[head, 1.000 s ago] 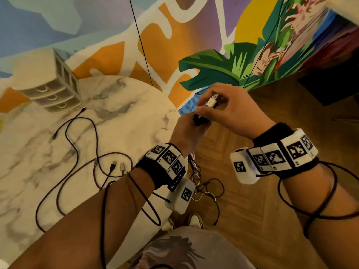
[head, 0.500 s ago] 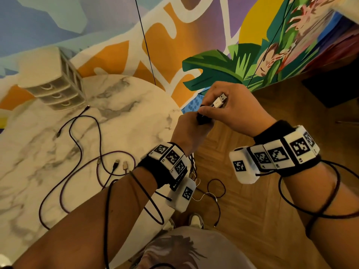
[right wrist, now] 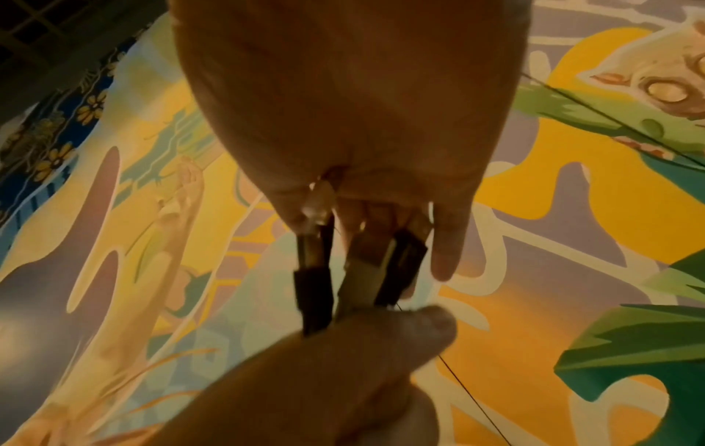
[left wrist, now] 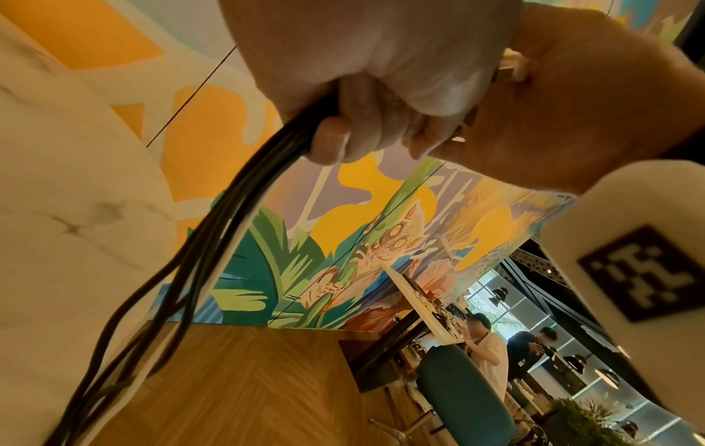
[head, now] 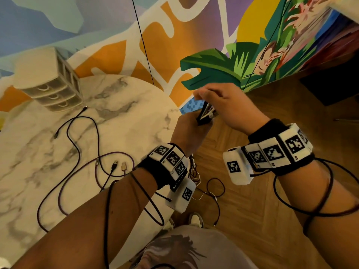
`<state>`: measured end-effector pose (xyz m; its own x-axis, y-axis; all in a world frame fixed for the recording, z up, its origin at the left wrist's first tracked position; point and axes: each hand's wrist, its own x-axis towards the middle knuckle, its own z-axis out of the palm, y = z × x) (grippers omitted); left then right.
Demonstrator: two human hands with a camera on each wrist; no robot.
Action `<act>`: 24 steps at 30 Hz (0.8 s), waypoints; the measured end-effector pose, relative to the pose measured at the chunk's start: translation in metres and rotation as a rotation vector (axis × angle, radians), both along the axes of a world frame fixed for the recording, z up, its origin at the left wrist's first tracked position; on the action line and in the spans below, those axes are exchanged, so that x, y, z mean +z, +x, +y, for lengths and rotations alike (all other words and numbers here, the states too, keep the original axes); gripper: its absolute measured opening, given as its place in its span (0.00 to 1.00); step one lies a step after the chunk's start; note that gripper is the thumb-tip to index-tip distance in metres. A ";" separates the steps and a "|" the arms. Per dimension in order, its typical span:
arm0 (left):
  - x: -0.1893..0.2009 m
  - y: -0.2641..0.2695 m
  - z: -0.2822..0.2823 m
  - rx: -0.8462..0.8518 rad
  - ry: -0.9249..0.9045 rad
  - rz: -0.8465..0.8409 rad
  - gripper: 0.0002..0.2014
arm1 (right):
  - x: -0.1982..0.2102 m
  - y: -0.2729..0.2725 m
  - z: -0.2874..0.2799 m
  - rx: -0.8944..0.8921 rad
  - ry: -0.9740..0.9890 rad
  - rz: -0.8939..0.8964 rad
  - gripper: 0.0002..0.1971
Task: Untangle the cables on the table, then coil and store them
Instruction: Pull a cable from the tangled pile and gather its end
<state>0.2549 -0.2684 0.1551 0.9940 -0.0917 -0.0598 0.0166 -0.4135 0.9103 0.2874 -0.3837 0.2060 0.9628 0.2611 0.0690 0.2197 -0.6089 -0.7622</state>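
My left hand (head: 189, 133) is held beyond the table's right edge, its fist gripping a bundle of black and white cables (left wrist: 229, 217). The bundle's plug ends (head: 206, 114) stick up out of the fist. My right hand (head: 223, 101) lies over those plugs with its fingers stretched out, touching their tips. In the right wrist view two dark plugs (right wrist: 314, 280) and a white one (right wrist: 360, 277) stand against the fingers. The bundle's tails (head: 194, 171) hang to the floor. A black cable (head: 77, 133) and a purple cable (head: 81, 171) lie loose on the marble table (head: 126, 113).
A small white drawer unit (head: 50, 88) stands at the table's far left. Two USB plugs (head: 119, 165) lie near the table's front edge. A thin cable loop (head: 215, 189) rests on the wooden floor by my shoes. Sensor leads wrap both forearms. People stand far off.
My right hand let go of the silver USB plug it pinched and spread its fingers over the plug ends. The plugs now stand together above my left fist.
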 end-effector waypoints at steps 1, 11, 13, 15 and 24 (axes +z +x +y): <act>0.002 0.000 -0.001 0.008 0.014 0.001 0.24 | -0.002 -0.001 0.002 0.005 -0.008 0.016 0.15; 0.007 0.001 0.003 0.015 -0.002 0.065 0.24 | -0.001 0.001 0.016 -0.100 0.202 -0.003 0.17; 0.008 0.000 0.002 0.008 0.014 0.066 0.23 | -0.001 0.003 0.015 -0.078 0.163 0.082 0.20; 0.008 0.002 0.001 0.029 0.054 0.093 0.21 | -0.003 0.001 0.015 -0.031 0.164 0.134 0.20; 0.010 0.003 -0.007 0.025 0.130 0.096 0.19 | -0.014 -0.003 0.023 -0.002 -0.093 -0.089 0.17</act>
<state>0.2576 -0.2752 0.1650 0.9850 -0.0526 -0.1643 0.1125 -0.5261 0.8429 0.2840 -0.3611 0.1922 0.9545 0.2685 0.1300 0.2829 -0.6767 -0.6797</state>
